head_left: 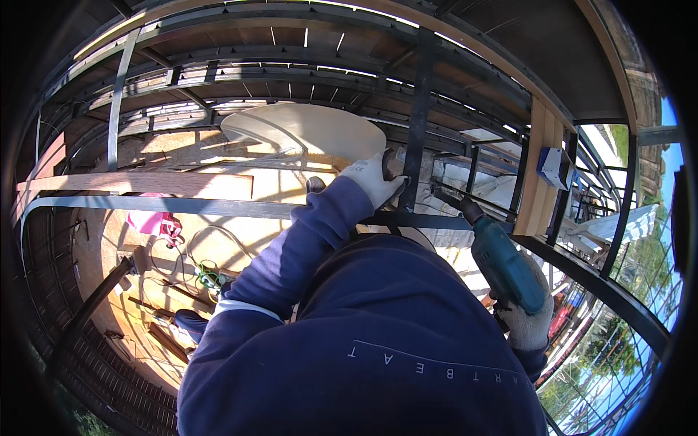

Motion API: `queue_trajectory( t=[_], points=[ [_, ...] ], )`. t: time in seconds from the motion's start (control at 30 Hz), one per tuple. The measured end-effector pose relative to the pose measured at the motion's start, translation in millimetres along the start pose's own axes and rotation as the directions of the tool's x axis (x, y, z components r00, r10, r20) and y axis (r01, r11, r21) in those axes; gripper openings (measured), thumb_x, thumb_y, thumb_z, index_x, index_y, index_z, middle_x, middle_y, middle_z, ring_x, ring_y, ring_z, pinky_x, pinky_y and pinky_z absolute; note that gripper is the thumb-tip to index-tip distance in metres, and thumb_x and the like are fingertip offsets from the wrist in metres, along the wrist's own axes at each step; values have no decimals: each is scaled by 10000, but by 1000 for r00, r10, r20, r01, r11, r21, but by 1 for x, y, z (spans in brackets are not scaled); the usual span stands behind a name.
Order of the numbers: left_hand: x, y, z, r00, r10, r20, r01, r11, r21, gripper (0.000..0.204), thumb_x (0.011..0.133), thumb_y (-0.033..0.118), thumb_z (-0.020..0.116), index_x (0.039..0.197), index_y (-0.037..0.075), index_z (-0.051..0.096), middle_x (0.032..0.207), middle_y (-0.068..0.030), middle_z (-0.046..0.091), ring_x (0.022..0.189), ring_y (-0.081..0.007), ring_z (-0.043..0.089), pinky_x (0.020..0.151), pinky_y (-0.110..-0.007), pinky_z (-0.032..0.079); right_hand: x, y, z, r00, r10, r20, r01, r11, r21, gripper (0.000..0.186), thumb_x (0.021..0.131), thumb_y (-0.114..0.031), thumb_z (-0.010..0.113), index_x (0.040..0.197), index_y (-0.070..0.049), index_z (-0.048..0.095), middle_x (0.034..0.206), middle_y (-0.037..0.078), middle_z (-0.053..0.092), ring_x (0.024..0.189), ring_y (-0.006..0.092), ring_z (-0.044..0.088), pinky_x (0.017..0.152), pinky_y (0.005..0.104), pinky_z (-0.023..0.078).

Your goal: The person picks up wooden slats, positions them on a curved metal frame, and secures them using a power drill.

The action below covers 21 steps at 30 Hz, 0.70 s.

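Note:
My left hand, in a white work glove, reaches forward to a black metal post. Its fingers curl around the post's left side, just above the black crossbar; part of the grip is hidden. At the right, my gloved right hand is closed around the handle of a teal power drill. The drill points forward and left, its dark chuck near the bars right of the post. What the bit touches, if anything, I cannot make out.
A reddish-brown board lies along the crossbar at left. Wooden planks stand at right beside a small blue-and-white box. Far below are a pale oval panel, cables and a pink item. Black metal framing surrounds me.

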<state>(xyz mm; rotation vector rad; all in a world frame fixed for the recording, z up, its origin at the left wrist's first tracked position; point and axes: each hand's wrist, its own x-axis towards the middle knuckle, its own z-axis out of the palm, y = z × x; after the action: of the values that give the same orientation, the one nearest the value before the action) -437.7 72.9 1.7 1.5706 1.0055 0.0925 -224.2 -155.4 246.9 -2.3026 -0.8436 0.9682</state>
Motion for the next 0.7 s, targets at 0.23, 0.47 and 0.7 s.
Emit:
queue_trajectory(
  t=[0.23, 0.47, 0.7],
  points=[
    [36, -41, 34, 956, -28, 293, 88, 977, -193, 387, 1014, 266, 683, 1285, -8, 653, 1115, -143, 756, 982, -236, 742, 887, -359, 597, -21, 32, 17, 987, 115, -113, -79, 956, 284, 811, 688, 55, 747, 1463, 22, 511, 1265, 177, 692, 1082, 250, 729, 896, 339, 612],
    [15, -15, 8, 991, -80, 108, 96, 983, -155, 415, 1001, 299, 693, 1303, 17, 649, 1087, -140, 763, 965, -229, 749, 858, -355, 594, -40, 80, 16, 975, 35, -218, 45, 936, 350, 832, 660, 103, 663, 1472, 42, 491, 1250, 204, 688, 1000, 276, 752, 822, 349, 633],
    [-6, -5, -18, 743, 368, -559, -202, 920, 336, 387, 953, 232, 714, 1296, 58, 668, 1070, -141, 764, 1003, -270, 735, 879, -374, 558, -51, 112, 5, 969, 74, -234, 79, 808, 583, 814, 689, 28, 675, 1480, 49, 485, 1253, 212, 677, 988, 299, 752, 803, 356, 634]
  ],
)
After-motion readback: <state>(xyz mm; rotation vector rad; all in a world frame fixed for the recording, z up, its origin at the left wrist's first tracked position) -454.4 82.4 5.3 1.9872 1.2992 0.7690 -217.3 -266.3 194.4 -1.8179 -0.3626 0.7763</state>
